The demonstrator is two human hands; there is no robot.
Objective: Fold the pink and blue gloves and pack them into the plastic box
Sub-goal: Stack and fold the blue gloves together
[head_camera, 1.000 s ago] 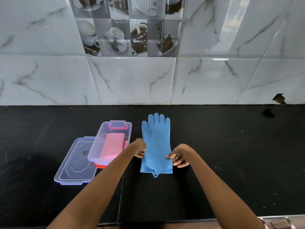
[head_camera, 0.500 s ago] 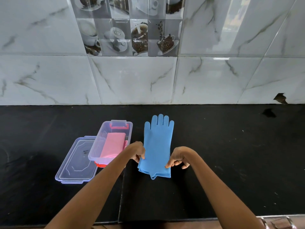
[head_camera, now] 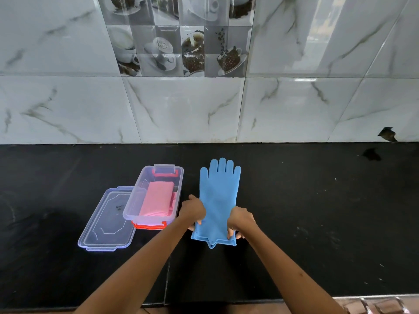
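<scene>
Two bare forearms reach in from the near edge of a black worktop (head_camera: pixel 317 211), seen from a head-worn camera looking down. The left hand (head_camera: pixel 192 210) and the right hand (head_camera: pixel 241 219) are each clamped on a side edge of the blue gloves (head_camera: pixel 218 200), low down near the cuff, fingers curled under the rubber and thumbs on top. The blue gloves lie flat as a stacked pair in the middle of the worktop, cuff toward the near edge and fingertips pointing at the back wall. Compared with a second ago, both hands have slid from mid-length down toward the cuff and closed more tightly on it, and the cuff end looks slightly lifted off the surface. That suggests the fold is about to begin, likely bringing the cuff up and over toward the fingertips. Just left of the left hand sits the clear plastic box (head_camera: pixel 136 205), open, with the pink gloves (head_camera: pixel 156 200) already folded inside, filling much of its floor. Its clear lid (head_camera: pixel 102 227) lies flat beside it, nearer the left edge. So the pink half of the task appears done; the blue pair remains unfolded and unpacked. Beyond, marble-look wall tiles (head_camera: pixel 181 109) rise from the back edge.
</scene>
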